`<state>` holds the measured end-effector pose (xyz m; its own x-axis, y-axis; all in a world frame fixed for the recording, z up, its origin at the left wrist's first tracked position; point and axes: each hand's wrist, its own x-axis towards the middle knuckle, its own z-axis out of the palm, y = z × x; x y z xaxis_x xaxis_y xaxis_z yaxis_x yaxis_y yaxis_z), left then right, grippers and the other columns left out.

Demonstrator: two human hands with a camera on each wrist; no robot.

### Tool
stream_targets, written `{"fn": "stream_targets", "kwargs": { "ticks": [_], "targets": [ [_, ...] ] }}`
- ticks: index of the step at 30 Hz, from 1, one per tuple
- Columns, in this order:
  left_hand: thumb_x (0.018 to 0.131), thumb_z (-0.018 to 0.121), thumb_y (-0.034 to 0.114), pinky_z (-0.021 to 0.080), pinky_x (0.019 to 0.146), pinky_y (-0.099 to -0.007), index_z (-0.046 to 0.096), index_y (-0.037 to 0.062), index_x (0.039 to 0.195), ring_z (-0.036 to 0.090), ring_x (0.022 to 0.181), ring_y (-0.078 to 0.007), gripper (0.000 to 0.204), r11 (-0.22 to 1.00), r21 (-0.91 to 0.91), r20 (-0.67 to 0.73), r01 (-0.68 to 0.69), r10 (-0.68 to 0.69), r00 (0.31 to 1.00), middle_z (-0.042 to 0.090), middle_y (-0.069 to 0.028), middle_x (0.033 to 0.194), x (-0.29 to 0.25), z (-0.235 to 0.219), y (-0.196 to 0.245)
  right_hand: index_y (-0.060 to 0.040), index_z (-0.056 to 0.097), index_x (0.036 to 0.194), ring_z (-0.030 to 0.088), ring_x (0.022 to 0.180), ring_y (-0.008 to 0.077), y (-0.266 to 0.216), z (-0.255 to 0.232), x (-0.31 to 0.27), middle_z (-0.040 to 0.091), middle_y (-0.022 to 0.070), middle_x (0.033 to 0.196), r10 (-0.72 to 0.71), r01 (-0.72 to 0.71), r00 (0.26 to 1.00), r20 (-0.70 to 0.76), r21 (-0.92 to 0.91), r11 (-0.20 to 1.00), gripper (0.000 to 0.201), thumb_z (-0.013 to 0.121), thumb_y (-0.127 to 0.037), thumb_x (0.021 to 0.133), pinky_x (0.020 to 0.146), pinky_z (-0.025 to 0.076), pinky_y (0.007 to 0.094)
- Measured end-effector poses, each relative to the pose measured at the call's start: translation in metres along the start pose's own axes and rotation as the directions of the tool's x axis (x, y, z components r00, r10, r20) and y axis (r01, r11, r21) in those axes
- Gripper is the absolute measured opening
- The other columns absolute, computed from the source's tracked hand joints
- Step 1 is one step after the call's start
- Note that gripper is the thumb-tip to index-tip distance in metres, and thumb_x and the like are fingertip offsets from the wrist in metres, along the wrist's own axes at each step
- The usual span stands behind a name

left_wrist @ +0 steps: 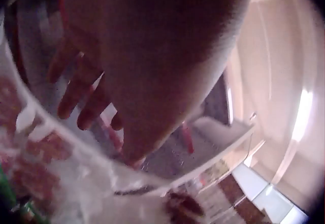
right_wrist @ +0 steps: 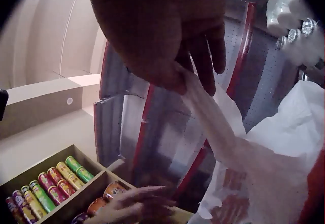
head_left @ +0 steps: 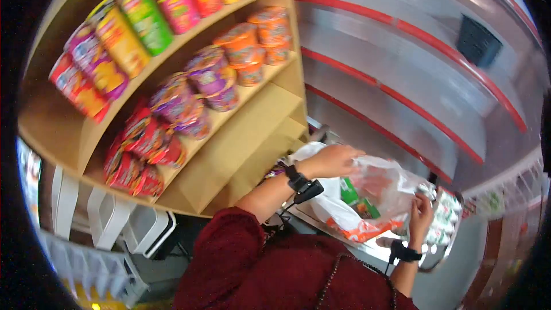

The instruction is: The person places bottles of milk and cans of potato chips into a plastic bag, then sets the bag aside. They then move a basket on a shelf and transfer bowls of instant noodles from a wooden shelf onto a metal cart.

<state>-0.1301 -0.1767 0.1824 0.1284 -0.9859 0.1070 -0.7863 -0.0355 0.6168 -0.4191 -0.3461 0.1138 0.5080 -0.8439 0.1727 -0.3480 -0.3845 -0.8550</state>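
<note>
Maroon sleeve (head_left: 221, 247) up close; my right hand (head_left: 422, 216) pinching plastic carrier bag (head_left: 328, 202), prob so mouth gapes; left hand (head_left: 336, 161) loose, holding nothing.

A wooden shelf (head_left: 232, 146) stands right next to grey metal shelves (head_left: 350, 40) with red edges (head_left: 344, 6). The floor (head_left: 468, 244) is grey. White plastic bins (head_left: 150, 229) sit low by the wooden shelf. On the pale ceiling (left_wrist: 271, 41), a long light (left_wrist: 303, 115) shines brightly.
</note>
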Motion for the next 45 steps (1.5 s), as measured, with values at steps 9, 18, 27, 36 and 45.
{"fn": "stream_targets", "kwargs": {
  "ticks": [9, 18, 27, 36, 45],
  "targets": [
    [0.067, 0.065, 0.011, 0.026, 0.096, -0.0386, 0.030, -0.0024, 0.123, 0.031, 0.117, -0.0309, 0.067, 0.726, 0.283, -0.893, 0.627, 0.438, -0.104, 0.032, -0.0192, 0.125, -0.226, -0.236, 0.036, 0.0007, 0.050, 0.100, 0.044, 0.072, 0.0082, 0.022, 0.028, 0.035, 0.052, 0.0024, 0.085, -0.171, 0.168, 0.984, 0.051, 0.058, 0.984, 0.021, 0.053, -0.004, 0.080, 0.066, 0.038, 0.0199],
    [0.065, 0.072, 0.023, 0.029, 0.095, -0.0380, 0.020, -0.0038, 0.128, 0.035, 0.115, -0.0310, 0.086, 0.590, 0.042, -0.862, 0.806, 0.429, -0.269, 0.034, -0.0224, 0.124, -0.347, -0.353, 0.043, 0.0033, 0.050, 0.098, 0.050, 0.079, 0.0152, -0.038, 0.045, 0.021, 0.054, 0.0095, 0.088, -0.159, 0.158, 0.985, 0.061, 0.017, 0.987, 0.020, 0.051, -0.003, 0.079, 0.074, 0.040, 0.0249],
    [0.059, 0.076, 0.017, 0.048, 0.073, -0.0304, 0.044, 0.0002, 0.104, 0.055, 0.085, -0.0164, 0.058, 0.944, -0.124, -0.967, 0.307, -0.045, -0.252, 0.055, -0.0095, 0.098, -0.366, -0.384, 0.038, 0.0030, 0.050, 0.098, 0.047, 0.071, 0.0132, -0.010, 0.058, 0.023, 0.053, 0.0081, 0.082, -0.178, 0.179, 0.984, -0.031, 0.013, 0.984, 0.020, 0.051, -0.003, 0.079, 0.067, 0.040, 0.0236],
    [0.063, 0.074, 0.014, 0.037, 0.088, -0.0325, 0.030, -0.0002, 0.118, 0.048, 0.099, -0.0200, 0.072, 0.840, 0.307, -0.771, 0.448, 0.495, -0.400, 0.044, -0.0142, 0.112, -0.332, -0.333, 0.073, 0.0008, 0.051, 0.096, 0.044, 0.062, 0.0095, -0.029, 0.049, 0.016, 0.052, 0.0052, 0.073, -0.213, 0.213, 0.977, 0.005, -0.052, 0.976, 0.020, 0.052, -0.002, 0.076, 0.059, 0.040, 0.0239],
    [0.065, 0.070, 0.010, 0.038, 0.088, -0.0332, 0.037, 0.0018, 0.114, 0.049, 0.097, -0.0175, 0.059, 0.990, -0.131, -0.967, -0.053, -0.116, 0.226, 0.050, -0.0087, 0.107, -0.213, -0.202, 0.020, -0.0029, 0.056, 0.091, 0.041, 0.052, 0.0103, -0.060, 0.045, -0.004, 0.046, 0.0026, 0.058, -0.123, 0.118, 0.992, -0.032, -0.133, 0.984, 0.017, 0.055, -0.005, 0.074, 0.048, 0.035, 0.0262]
  ]
}}
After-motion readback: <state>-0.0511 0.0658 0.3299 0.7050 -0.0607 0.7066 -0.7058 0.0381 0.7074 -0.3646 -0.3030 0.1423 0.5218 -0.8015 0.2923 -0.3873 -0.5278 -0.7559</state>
